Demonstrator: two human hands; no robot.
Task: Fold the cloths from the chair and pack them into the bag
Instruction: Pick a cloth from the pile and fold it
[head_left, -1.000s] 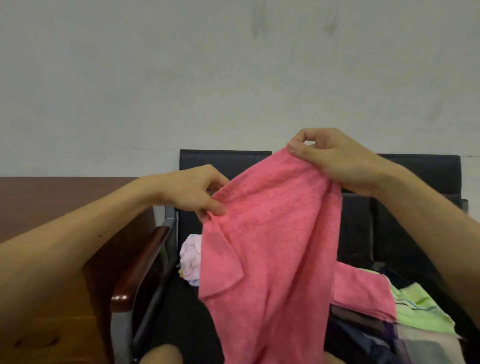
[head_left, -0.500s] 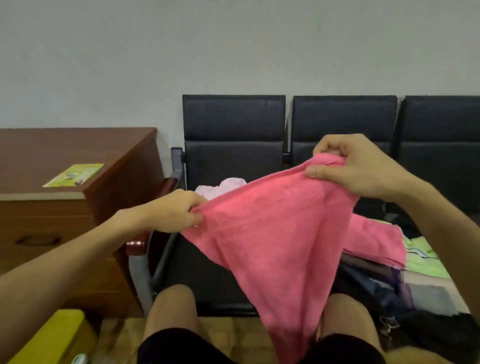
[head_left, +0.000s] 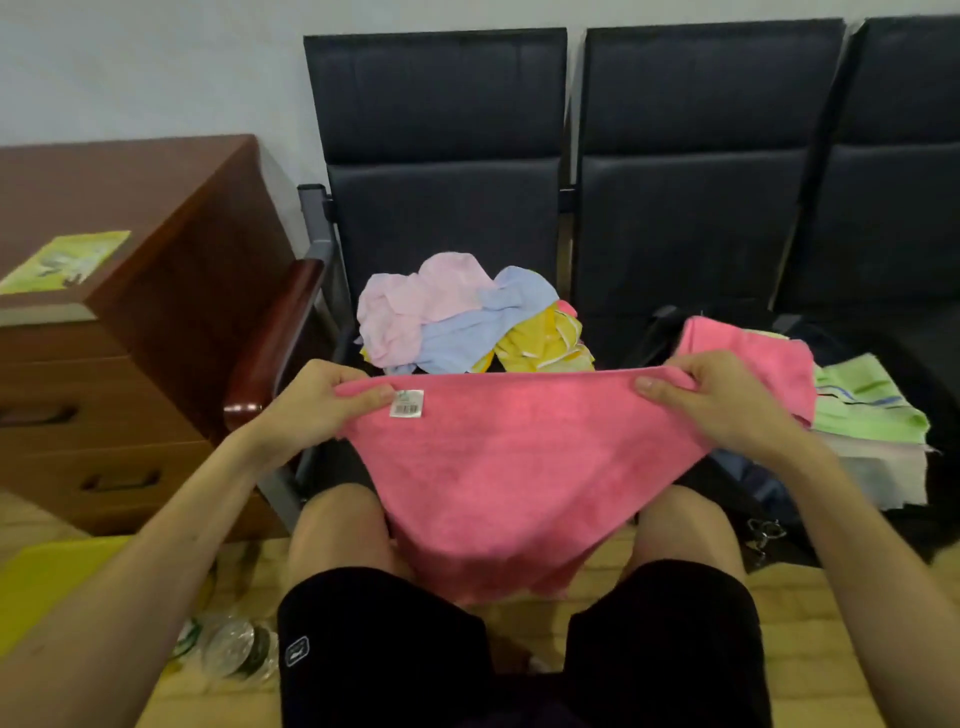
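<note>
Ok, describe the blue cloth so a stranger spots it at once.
Find the row of black chairs and take the seat beside the wooden armrest. In the heap of cloths there, the blue cloth lies in the middle, a pale pink cloth on its left and a yellow cloth on its right.

You had two hands, left hand (head_left: 311, 408) and right hand (head_left: 727, 402), gripping one pink cloth (head_left: 509, 467), three dark chairs (head_left: 441, 208) ahead, three loose cloths heaped there, a pale pink cloth (head_left: 415, 301), blue cloth (head_left: 488, 327) and yellow cloth (head_left: 540, 345), one cabinet (head_left: 171, 291) and one leaflet (head_left: 65, 260).

Black chair (head_left: 441, 223), crumpled cloths (head_left: 457, 322) heaped on seat, bag (head_left: 748, 483) on neighbouring seat
</note>
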